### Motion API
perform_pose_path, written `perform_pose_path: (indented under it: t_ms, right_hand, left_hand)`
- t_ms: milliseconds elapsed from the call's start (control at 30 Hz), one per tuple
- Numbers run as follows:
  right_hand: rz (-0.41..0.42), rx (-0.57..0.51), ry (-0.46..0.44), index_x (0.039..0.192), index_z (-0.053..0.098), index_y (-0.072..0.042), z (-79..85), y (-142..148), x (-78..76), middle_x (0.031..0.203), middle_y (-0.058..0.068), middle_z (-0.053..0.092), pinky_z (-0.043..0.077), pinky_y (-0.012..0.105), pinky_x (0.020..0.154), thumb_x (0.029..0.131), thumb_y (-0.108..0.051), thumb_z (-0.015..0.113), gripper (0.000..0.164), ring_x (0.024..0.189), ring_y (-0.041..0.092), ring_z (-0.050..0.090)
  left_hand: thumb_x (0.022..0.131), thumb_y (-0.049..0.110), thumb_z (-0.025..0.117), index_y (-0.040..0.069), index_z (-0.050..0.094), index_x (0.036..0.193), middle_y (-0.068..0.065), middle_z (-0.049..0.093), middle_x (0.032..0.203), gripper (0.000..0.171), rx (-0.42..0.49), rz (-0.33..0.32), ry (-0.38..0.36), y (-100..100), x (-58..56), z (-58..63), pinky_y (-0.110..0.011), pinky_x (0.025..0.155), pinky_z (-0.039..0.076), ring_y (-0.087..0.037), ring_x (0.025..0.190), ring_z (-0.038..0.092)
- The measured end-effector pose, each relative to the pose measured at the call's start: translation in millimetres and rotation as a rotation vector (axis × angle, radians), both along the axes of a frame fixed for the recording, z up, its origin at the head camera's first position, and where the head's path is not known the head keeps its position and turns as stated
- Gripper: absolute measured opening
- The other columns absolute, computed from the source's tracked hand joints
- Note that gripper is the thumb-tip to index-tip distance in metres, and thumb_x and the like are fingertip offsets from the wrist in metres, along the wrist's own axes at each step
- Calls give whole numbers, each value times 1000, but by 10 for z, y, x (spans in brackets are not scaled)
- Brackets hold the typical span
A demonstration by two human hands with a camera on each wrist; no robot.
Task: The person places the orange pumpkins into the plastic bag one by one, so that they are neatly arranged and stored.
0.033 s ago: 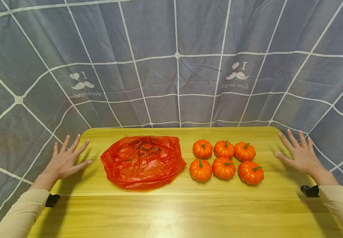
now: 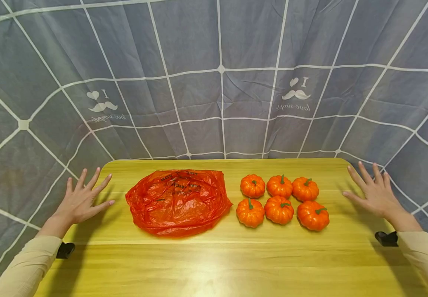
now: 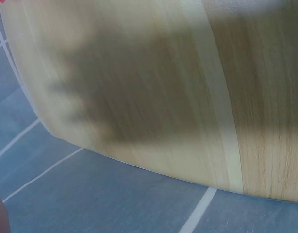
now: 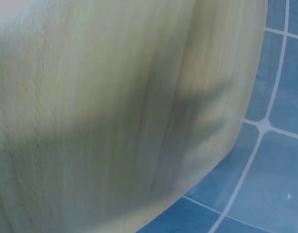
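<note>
A red plastic bag [image 2: 184, 214] lay crumpled on the pale yellow wooden tabletop [image 2: 214, 264], dark lettering showing across its far half and a small dark green mark, too small to make out, left of its middle. To the right of the bag sat six small orange pumpkins [image 2: 279, 211] with green stems, in two rows of three. The near row's first pumpkin [image 2: 250, 214] stood just beside the bag's right-hand corner; the near row's last pumpkin [image 2: 312, 216] was the farthest of that row from the bag. In the far row, the first pumpkin [image 2: 252, 187] was also near the bag, the other two following close together to its right. Beyond the left side of the bag was the left hand [image 2: 80, 204], its fingers straight and fanned out; well beyond the bag's right side, past the pumpkins, was the right hand [image 2: 376, 200], spread likewise. The two hands were well apart, the bag and pumpkins between them. Cream sleeves [image 2: 26, 262] covered both forearms, and a black fitting [image 2: 65, 250] showed at each wrist. Both wrist views showed blurred shadows [image 3: 134, 92] on the wood. Behind the bag hung a grey curtain [image 2: 251, 41] with white grid lines and moustache prints [image 2: 103, 107].
</note>
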State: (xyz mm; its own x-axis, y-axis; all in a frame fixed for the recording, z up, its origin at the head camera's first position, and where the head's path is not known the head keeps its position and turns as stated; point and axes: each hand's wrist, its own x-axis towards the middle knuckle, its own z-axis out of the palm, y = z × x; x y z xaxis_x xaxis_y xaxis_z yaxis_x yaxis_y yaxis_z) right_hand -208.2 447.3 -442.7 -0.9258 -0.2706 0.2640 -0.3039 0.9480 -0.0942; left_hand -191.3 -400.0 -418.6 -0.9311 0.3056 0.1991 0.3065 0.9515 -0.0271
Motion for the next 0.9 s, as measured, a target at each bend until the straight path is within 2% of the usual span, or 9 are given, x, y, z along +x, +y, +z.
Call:
perform_pose_path:
  t_ms: [233, 333, 567, 733, 900]
  right_hand:
    - [-2, -2, 4, 155, 1, -26, 27, -16, 3, 161, 13, -8, -10, 72, 107, 94, -49, 50, 82, 142, 42, -23]
    - [-1, 0, 9, 155, 0, -26, 36, -28, 2, 161, 14, -6, -9, 72, 107, 94, -50, 49, 82, 143, 43, -21]
    - [19, -19, 34, 156, 4, -25, 48, -79, 20, 162, 10, -2, -8, 72, 108, 93, -48, 53, 82, 144, 49, -9]
    - [41, -50, 52, 156, 8, -26, 59, -147, 49, 163, 10, 4, -7, 69, 110, 91, -42, 57, 82, 144, 49, 1]
    - [57, -47, 89, 156, 12, -25, 65, -231, 92, 161, 13, 15, 3, 72, 107, 91, -43, 57, 80, 140, 51, 16]
  left_hand:
    - [88, 58, 53, 31, 10, 155, -11, 1, 162, 84, 4, 3, 3, -2, 17, 11, -79, 101, 3, -53, 142, 8]
    - [88, 58, 53, 30, 10, 155, -12, 3, 162, 85, 9, -1, 2, 4, 21, -3, -79, 101, 3, -53, 142, 9]
    - [90, 55, 53, 28, 10, 155, -10, 2, 163, 84, 31, -23, -5, 48, 40, -20, -80, 99, 6, -53, 141, 12]
    - [90, 50, 56, 28, 8, 156, -12, 7, 162, 84, 95, -33, -1, 95, 69, -53, -78, 98, 14, -53, 138, 18]
    - [90, 41, 59, 23, 13, 156, -21, 18, 159, 82, 207, -59, -2, 171, 70, -114, -74, 97, 23, -54, 136, 22]
